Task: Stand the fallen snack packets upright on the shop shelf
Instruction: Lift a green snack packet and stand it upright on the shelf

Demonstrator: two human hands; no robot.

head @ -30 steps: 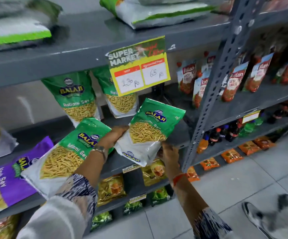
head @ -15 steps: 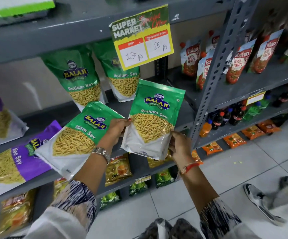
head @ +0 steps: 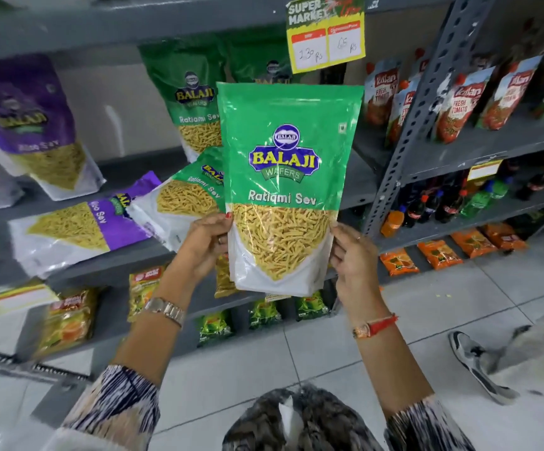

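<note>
My two hands now hold a green Ratlami Sev packet (head: 288, 187) square and upright in front of the shelf (head: 362, 190); a second ago it hung tilted, its top leaning toward 1 o'clock, with my left hand only brushing its edge. Both hands have since closed on it, so this packet looks ready to be set down on its base, though it is not yet on the shelf.

At 9 o'clock a purple Aloo Sev packet (head: 78, 232) lies flat on its side on the shelf. Just beside it, toward the centre, a second green packet (head: 182, 196) lies tipped over, partly hidden behind the one I hold. Both, I judge, are waiting for the same treatment.

My left hand (head: 205, 242) pinches the held packet's left edge at about 8 o'clock; my right hand (head: 352, 252) grips its right edge at 4 o'clock. The hands are apart, the packet clamped between them.

The packet is glossy: green above, a clear window full of yellow strands, white at the bottom. It looks full and flat-based, so it should stand. Behind it at 11 o'clock another green packet (head: 192, 105) stands upright against the back wall.
</note>
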